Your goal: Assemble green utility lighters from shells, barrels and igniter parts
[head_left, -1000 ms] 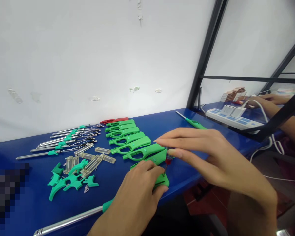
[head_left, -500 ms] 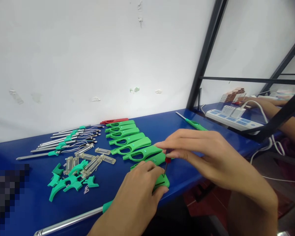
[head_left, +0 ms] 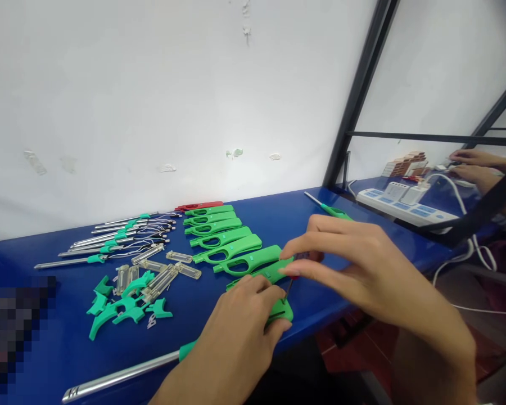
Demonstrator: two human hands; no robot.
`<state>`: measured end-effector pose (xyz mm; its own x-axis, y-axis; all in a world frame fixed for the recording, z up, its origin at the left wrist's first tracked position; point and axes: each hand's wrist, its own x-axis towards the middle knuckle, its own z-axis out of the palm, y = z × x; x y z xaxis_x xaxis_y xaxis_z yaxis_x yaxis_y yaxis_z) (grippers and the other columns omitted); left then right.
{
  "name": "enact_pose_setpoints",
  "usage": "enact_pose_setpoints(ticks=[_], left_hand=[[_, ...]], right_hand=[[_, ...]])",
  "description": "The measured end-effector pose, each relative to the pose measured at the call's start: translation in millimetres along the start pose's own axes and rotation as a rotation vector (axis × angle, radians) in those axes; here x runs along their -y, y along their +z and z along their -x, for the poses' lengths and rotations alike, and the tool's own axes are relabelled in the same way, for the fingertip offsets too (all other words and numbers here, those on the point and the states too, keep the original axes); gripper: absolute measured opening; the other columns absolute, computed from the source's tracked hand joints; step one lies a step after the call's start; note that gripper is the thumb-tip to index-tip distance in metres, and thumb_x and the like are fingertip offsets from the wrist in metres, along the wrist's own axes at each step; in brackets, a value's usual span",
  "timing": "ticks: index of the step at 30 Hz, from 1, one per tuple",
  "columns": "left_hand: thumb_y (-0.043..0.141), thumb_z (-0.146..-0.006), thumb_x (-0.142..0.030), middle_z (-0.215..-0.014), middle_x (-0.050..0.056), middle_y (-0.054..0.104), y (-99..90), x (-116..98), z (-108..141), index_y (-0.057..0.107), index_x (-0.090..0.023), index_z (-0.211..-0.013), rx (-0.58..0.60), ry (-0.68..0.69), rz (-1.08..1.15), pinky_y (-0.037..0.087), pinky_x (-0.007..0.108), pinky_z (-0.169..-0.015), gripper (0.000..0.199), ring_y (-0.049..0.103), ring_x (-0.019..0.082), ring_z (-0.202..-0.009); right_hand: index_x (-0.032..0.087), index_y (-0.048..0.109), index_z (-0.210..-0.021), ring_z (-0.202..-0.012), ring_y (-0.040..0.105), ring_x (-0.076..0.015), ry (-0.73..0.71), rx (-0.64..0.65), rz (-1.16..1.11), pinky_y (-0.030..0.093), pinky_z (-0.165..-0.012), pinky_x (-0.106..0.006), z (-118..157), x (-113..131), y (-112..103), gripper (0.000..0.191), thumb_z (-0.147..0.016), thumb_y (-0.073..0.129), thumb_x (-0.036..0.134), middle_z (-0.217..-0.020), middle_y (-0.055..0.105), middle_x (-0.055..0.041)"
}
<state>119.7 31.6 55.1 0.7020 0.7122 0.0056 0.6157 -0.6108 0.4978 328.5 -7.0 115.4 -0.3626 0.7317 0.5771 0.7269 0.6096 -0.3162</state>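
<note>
My left hand is closed round a green stick lighter, pressing it near the table's front edge. The lighter's long metal tube sticks out to the lower left, and its middle is hidden under the hand. Between thumb and fingers, my right hand grips a small screwdriver with a dark handle and a red collar. The screwdriver leans, its tip at the butt end of the lighter. Just beyond my left hand lies a row of green handle shells, with a red shell at the back.
Metal tubes with wires, clear fuel tanks and green triggers lie to the left on the blue table. Another green lighter lies at the back right. Beyond the black frame are a power strip and a co-worker's hands.
The screwdriver leans more to the right, and my right hand's fingers have shifted on its handle. My left hand keeps its hold. The co-worker's hands have moved. The view has shifted slightly.
</note>
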Motion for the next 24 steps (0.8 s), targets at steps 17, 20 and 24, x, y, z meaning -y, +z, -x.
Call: enact_pose_setpoints(ticks=[17,20,24], left_hand=[[0.074,-0.098,-0.021,-0.117,0.005,0.073,1.8,1,-1,0.076,-0.027,-0.117,-0.033,0.031,-0.029,0.055,0.046,-0.093,0.02,0.069,0.032,-0.11],[0.073,-0.098,-0.02,-0.116,0.005,0.074,2.0,0,1,0.075,-0.027,-0.119,-0.03,0.054,-0.038,0.056,0.047,-0.092,0.022,0.069,0.032,-0.109],[0.065,-0.106,-0.028,-0.122,0.006,0.074,4.8,0,2,0.068,-0.029,-0.131,-0.093,0.087,0.016,0.057,0.049,-0.095,0.025,0.07,0.032,-0.113]], right_hand=[[0.021,0.077,-0.093,-0.067,0.059,-0.0117,-0.016,-0.036,0.038,0.043,-0.061,-0.025,1,4,-2,0.023,-0.101,0.075,0.043,-0.078,0.063,0.0013],[0.02,0.062,-0.078,-0.061,0.053,-0.0098,0.003,0.006,0.055,0.039,-0.058,-0.023,0,5,0,0.037,-0.102,0.073,0.047,-0.071,0.059,0.0038],[0.021,0.041,-0.068,-0.054,0.038,-0.0078,-0.016,-0.021,0.085,0.029,-0.052,-0.023,-6,4,7,0.054,-0.104,0.068,0.052,-0.061,0.044,0.0073]])
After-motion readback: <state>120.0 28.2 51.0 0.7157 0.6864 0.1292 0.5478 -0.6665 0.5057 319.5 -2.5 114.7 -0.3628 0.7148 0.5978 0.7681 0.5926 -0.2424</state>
